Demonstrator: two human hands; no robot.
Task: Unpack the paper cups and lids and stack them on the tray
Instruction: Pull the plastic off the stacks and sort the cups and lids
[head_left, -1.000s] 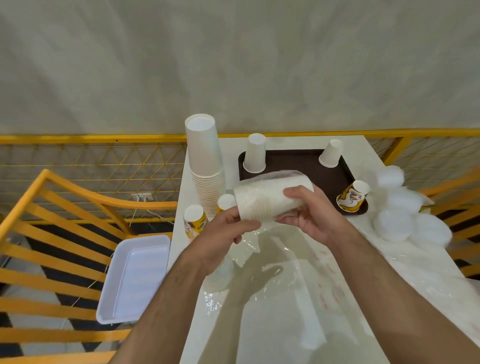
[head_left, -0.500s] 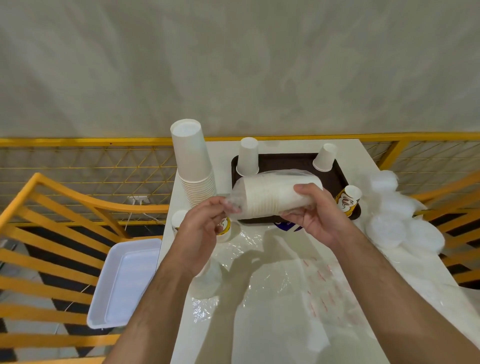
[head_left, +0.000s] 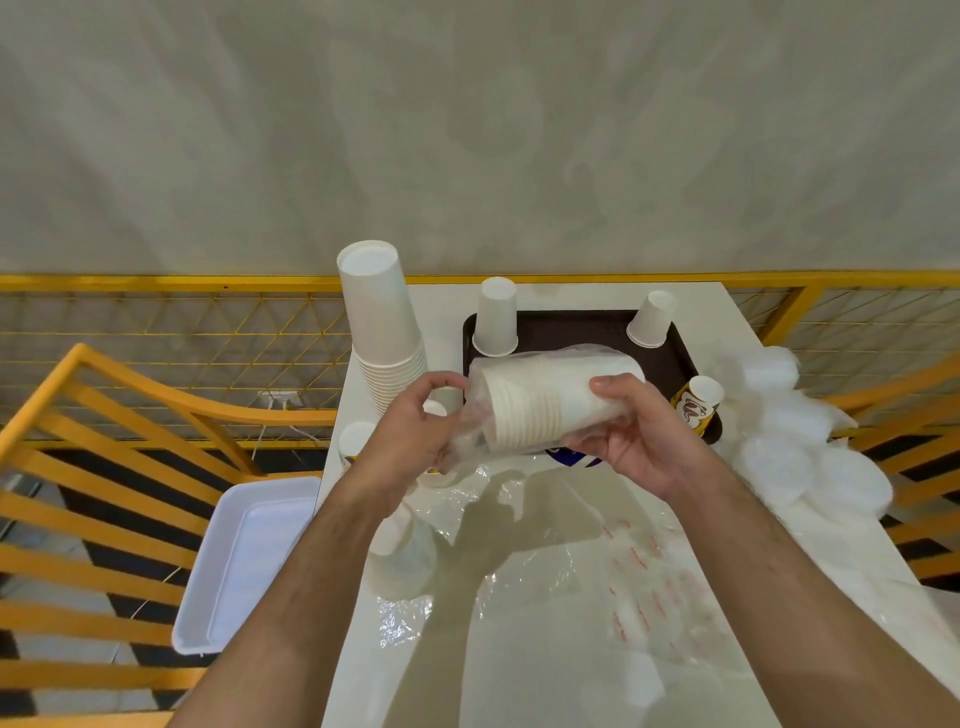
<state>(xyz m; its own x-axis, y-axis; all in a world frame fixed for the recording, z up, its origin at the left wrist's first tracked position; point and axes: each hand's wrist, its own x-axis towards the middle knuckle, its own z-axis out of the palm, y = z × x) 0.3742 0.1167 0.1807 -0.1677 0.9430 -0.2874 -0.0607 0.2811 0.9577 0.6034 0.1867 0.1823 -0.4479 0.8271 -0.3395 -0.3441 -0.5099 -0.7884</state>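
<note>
**Head view: sleeve of cups held sideways, wrapper mouth at the left hand**

Head camera showed a nested sleeve of paper cups (head_left: 545, 408) held in the air over the near edge of the brown tray (head_left: 571, 325), lying on its side. Its long axis ran roughly left to right, a little tilted, with the rims pointing toward the left hand (head_left: 410, 436) and the closed bases toward the right hand (head_left: 631, 436). The right hand was curled round the base end, thumb on top and fingers beneath, carrying the weight. The left hand sat just beside the rim end, its fingers pinching the loose clear plastic wrapper (head_left: 467, 436) that bunched there; whether it also touched the cups could not be told.

That relation looked like the one that mattered: the open end of the wrapper faced the left hand, so peeling the film off, or sliding the cups out, would likely run along the sleeve's axis, with the right hand as the anchor.

On the tray stood two upturned white cups and one printed cup (head_left: 698, 405) at its right edge. A tall stack of cups (head_left: 384, 332) stood left of the tray, and white lids (head_left: 779, 447) lay heaped to its right.
</note>
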